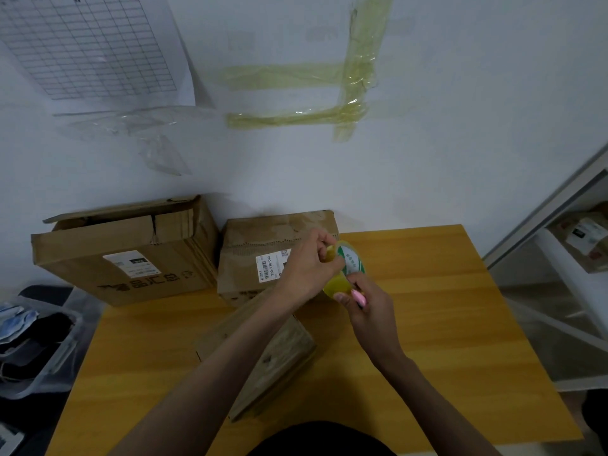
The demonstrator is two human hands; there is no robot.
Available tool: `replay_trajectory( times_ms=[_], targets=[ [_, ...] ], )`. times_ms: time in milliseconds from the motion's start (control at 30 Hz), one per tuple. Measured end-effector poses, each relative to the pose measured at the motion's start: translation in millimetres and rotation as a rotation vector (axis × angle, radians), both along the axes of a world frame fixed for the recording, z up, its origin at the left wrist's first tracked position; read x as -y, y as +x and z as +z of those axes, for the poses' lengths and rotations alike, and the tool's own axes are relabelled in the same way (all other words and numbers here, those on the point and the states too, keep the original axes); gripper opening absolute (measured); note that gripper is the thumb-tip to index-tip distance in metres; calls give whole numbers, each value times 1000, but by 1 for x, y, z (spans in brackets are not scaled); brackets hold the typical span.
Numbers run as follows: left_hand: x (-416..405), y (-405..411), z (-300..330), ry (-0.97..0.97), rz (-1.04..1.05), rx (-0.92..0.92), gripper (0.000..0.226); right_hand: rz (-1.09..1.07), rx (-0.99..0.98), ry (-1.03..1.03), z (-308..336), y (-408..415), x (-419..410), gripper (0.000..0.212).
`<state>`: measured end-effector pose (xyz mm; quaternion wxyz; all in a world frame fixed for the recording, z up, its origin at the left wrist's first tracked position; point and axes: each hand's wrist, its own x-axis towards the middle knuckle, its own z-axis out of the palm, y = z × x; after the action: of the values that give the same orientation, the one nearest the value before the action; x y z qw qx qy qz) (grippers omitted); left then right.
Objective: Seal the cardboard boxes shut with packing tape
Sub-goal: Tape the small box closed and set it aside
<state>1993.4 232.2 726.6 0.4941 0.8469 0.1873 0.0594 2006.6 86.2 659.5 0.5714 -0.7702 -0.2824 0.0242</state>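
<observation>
A yellowish roll of packing tape with a green and white core label is held above the wooden table. My left hand grips the roll from the left. My right hand touches the roll's lower edge and holds a small pink object. A flat small cardboard box lies on the table under my left forearm. A labelled box stands behind it against the wall. A larger box with loose top flaps stands at the left.
Strips of yellowish tape and a printed grid sheet are stuck on the white wall. A clear plastic bin with dark contents sits left of the table. A white shelf with a parcel stands at the right.
</observation>
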Motion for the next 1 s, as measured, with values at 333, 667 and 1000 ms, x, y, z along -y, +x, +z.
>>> replay_trajectory(
  times_ms=[333,667,1000],
  targets=[
    [22,6,-8,133,137,98,17,-57,83,27,-2,-5,-4,22],
    [16,7,-8,116,132,146,22,-39,55,4,6,7,-3,22],
    [4,3,-16,52,129,157,13,-8,2,19,3,6,3,7]
  ],
)
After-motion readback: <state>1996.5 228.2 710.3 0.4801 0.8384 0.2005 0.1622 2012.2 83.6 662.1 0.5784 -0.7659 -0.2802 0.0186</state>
